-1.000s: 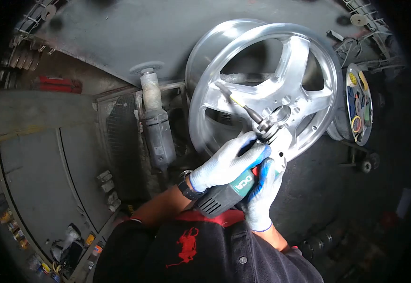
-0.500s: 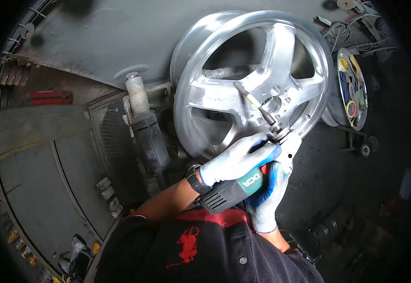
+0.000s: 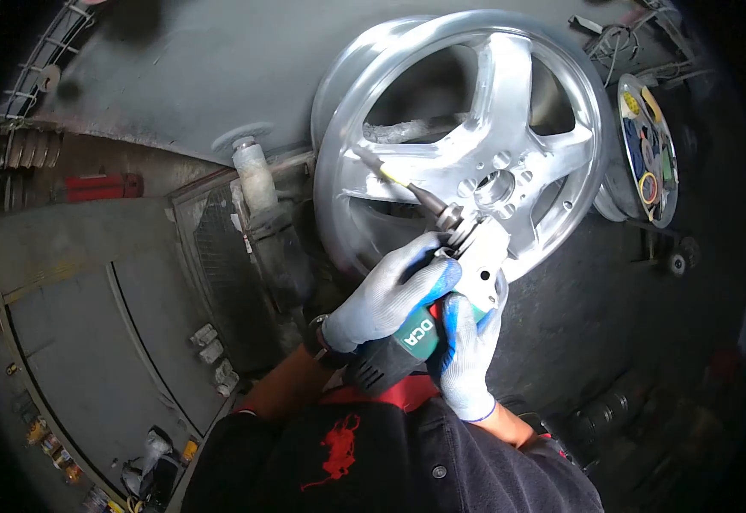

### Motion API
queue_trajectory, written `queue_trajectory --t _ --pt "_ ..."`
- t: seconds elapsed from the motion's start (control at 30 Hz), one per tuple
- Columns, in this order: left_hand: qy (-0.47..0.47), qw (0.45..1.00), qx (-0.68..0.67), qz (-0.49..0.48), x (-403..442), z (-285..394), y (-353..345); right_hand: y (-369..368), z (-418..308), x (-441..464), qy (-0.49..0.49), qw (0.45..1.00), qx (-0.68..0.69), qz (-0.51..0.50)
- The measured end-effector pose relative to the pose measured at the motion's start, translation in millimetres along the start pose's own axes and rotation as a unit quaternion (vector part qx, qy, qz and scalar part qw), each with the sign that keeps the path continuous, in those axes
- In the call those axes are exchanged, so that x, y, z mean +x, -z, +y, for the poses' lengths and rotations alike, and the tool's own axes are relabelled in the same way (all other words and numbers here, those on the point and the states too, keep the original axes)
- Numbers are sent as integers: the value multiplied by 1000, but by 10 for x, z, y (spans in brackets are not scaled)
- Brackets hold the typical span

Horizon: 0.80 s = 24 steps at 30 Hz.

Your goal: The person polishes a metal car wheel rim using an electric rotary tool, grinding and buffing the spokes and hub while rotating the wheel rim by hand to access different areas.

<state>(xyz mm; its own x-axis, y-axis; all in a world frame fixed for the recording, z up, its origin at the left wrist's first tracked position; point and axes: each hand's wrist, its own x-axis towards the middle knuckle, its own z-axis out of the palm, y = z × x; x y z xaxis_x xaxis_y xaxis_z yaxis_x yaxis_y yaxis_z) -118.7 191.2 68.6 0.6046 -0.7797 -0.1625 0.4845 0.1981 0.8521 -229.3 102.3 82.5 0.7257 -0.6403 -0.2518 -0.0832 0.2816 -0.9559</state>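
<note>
Now, holding the green tool (image 3: pixel 417 338) with both hands: gloved left grip (image 3: pixel 390 292) closed around the front part, gloved right grip (image 3: pixel 471 346) closed on the other side. Just ahead, standing up: the big shiny wheel (image 3: pixel 506 81). Over the left spoke (image 3: pixel 437 156), the long bit (image 3: pixel 427 199); touching or not, can't tell. Spinning or not, can't tell either. Could slip and scratch the shiny rim (image 3: pixel 331 162), from pushing too hard or tipping the tool. Could get stuck between spokes and jerk back, from poking in too deep. If spinning, could also grab the left glove (image 3: pixel 364 308), from keeping fingers (image 3: pixel 440 275) so near the bit. Could bump the wheel loose, from leaning hard on one side.
</note>
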Motion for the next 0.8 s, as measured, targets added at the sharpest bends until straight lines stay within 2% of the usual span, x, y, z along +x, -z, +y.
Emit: queue_trajectory --t 0.07,0.2,0.27,0.33,0.4,0.47,0.5,0.63,0.7,0.8 --pt "8 1000 -15 -7 25 -11 -26 12 -29 10 6 1000 -20 -17" --pt "30 998 -42 -28 127 -144 -115 144 -44 33 8 999 -32 27" --pt "51 997 -12 -52 194 -105 -165 191 -96 43 5 998 -24 60" --pt "11 998 -10 -62 243 -200 -237 255 -125 62 27 995 -61 77" --pt "44 996 -22 -79 330 -263 -258 303 -92 60 30 995 -37 90" --pt "-110 989 55 -88 363 -236 -317 321 -94 68 33 994 1 104" --pt "-51 995 12 -86 376 -199 -329 309 -108 71 39 994 5 105" --pt "-26 996 -38 -81 330 -229 -259 289 -90 57 40 994 -42 89" --pt "18 993 -62 -96 307 -285 -168 232 -72 41 52 995 -56 66" --pt "-21 999 -30 -37 142 -145 -133 174 -55 25 40 997 -56 39"
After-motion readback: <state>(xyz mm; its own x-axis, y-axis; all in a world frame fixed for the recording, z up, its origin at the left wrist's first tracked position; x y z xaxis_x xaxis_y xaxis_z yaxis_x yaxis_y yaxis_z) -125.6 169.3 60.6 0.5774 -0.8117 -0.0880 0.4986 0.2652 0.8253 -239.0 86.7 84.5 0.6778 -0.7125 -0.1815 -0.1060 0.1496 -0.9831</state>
